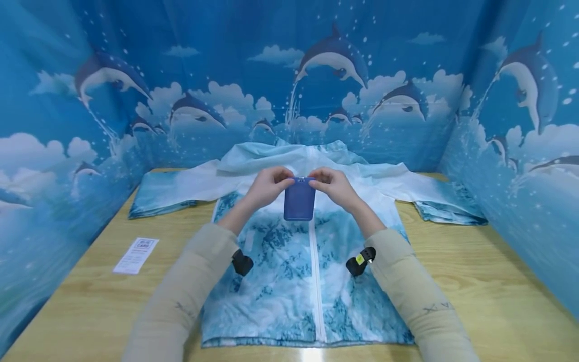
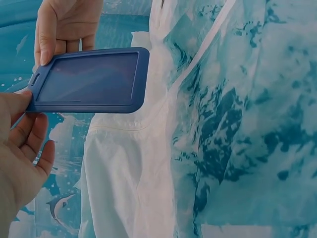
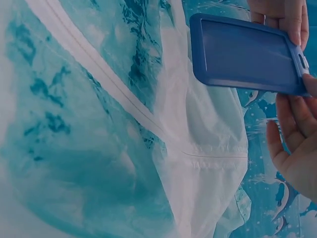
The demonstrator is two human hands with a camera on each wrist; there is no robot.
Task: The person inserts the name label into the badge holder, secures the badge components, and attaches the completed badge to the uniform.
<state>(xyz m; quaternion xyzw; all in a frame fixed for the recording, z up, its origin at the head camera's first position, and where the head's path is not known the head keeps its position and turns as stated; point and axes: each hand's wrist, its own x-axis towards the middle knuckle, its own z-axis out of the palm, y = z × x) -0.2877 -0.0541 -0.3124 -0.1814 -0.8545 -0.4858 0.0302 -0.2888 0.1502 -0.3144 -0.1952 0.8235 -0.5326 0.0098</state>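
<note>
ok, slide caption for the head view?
Left hand and right hand pinch a blue card holder by its top corners above a patterned jacket on a table.

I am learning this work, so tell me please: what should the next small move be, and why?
Probably, the left hand should release the blue card holder and reach for the white card, while the right hand holds on: both hands pinch the holder, no card shows in its window, and the card lies on the table, at the left.
</note>
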